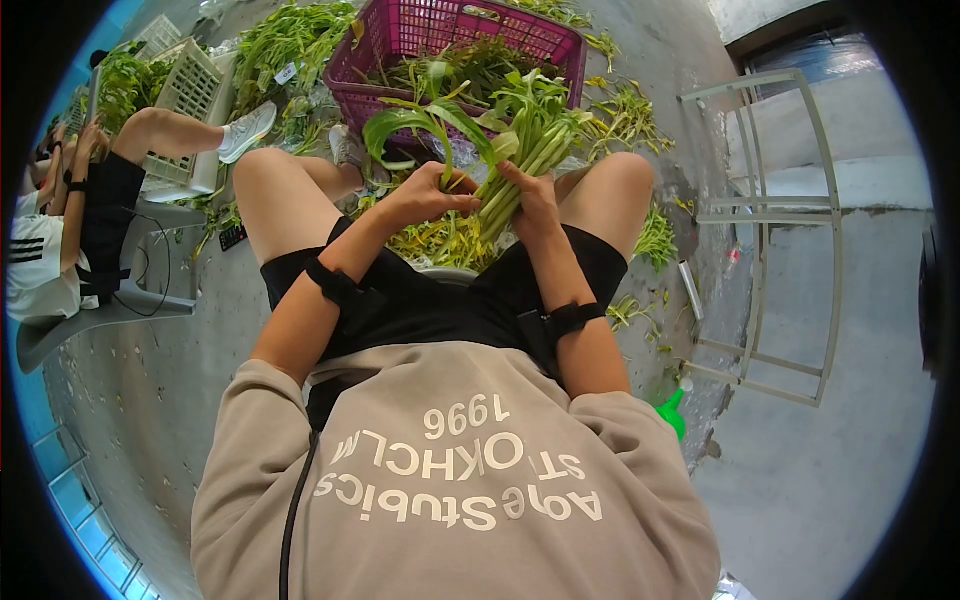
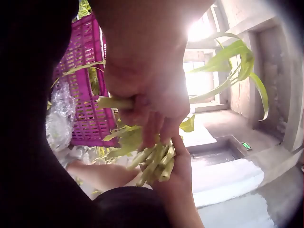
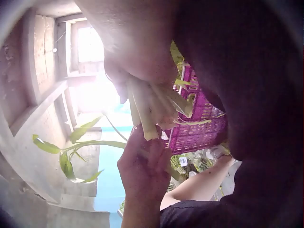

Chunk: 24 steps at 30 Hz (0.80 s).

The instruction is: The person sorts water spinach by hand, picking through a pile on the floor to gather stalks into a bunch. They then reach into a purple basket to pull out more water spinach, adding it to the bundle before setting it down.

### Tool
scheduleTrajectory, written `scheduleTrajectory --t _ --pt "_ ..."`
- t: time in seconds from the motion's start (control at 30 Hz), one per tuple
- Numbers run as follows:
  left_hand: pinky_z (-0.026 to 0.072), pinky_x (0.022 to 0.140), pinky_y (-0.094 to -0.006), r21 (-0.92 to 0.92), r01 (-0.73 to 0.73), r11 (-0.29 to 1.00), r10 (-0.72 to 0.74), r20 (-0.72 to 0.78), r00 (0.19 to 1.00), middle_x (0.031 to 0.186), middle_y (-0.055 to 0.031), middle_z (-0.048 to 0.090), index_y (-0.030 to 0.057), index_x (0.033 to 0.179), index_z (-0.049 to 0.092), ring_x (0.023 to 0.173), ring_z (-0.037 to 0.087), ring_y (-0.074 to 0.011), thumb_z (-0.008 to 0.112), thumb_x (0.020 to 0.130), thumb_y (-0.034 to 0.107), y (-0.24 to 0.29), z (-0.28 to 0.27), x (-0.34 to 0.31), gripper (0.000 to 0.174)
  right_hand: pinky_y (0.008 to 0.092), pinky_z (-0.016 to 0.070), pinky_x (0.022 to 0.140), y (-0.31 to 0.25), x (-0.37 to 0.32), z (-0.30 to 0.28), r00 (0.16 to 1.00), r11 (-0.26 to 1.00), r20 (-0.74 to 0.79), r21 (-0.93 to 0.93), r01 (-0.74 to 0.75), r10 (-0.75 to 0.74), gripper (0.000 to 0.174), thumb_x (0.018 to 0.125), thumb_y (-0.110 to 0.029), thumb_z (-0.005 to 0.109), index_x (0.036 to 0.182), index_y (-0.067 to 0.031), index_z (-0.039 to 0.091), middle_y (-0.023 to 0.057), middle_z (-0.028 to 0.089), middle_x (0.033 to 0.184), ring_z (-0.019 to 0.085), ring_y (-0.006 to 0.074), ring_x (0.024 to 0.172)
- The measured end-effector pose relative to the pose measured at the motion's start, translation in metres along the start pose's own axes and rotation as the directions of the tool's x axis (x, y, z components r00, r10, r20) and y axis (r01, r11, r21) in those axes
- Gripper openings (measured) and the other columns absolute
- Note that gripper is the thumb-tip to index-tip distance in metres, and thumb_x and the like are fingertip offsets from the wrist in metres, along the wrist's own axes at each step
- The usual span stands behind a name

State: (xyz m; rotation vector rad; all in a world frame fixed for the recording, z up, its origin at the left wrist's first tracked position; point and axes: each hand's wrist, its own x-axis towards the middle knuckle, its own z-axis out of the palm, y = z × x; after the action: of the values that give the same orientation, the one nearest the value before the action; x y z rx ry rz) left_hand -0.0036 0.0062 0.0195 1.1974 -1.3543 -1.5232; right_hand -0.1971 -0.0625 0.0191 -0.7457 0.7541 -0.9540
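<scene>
One diagonal bunch [image 1: 527, 160], leaves [image 1: 530, 95] forward

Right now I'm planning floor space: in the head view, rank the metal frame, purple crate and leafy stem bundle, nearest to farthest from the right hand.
1. Leafy stem bundle: gripped by the right hand.
2. Purple crate: just ahead.
3. Metal frame: well off right.

Taupe printed top [image 1: 430, 440] (black shorts [image 1: 415, 300], black wrist straps [image 1: 575, 318]).

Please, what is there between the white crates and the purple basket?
The head view shows leafy greens and a pale shoe between the white crates and the purple basket.
</scene>
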Motion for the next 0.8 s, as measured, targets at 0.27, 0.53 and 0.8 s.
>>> scheduleTrajectory --t 0.27,0.53,0.8 --pt "0.0355 0.046 -0.0205 -0.061 -0.001 0.998 -0.005 -0.112 0.994 0.068 0.0019 0.060 0.0014 0.100 0.069 0.051 0.047 -0.0021 0.068 0.094 0.025 0.001 0.009 -0.001 0.024 0.0329 0.0582 0.070 -0.001 -0.002 0.009 0.995 0.997 -0.070 0.017 0.073 -0.072 0.035 0.085 0.001 0.074 0.115 -0.0045 0.057 0.0071 0.065 0.097 0.068 0.0194 0.083" --pt "0.0354 0.042 -0.0208 -0.272 0.168 0.947 -0.172 0.009 0.985 0.067 0.0009 0.058 0.0056 0.093 0.063 0.044 0.042 -0.0029 0.061 0.095 0.024 -0.002 0.010 0.000 0.019 0.0335 0.0576 0.069 0.001 -0.003 0.011 0.968 0.975 -0.123 0.008 0.223 -0.221 0.035 0.086 0.005 0.072 0.114 -0.0032 0.053 0.0074 0.065 0.093 0.069 0.0205 0.080" --pt "0.0289 0.042 -0.0234 -0.378 0.091 0.921 -0.145 -0.115 0.983 0.063 0.0025 0.049 0.0082 0.082 0.054 0.044 0.039 -0.0064 0.059 0.093 0.021 -0.010 0.010 0.004 0.018 0.0329 0.0563 0.067 -0.003 -0.006 0.016 0.960 0.966 -0.144 -0.137 0.221 -0.240 0.034 0.084 0.005 0.075 0.109 -0.0039 0.054 0.0068 0.065 0.093 0.068 0.0188 0.078"
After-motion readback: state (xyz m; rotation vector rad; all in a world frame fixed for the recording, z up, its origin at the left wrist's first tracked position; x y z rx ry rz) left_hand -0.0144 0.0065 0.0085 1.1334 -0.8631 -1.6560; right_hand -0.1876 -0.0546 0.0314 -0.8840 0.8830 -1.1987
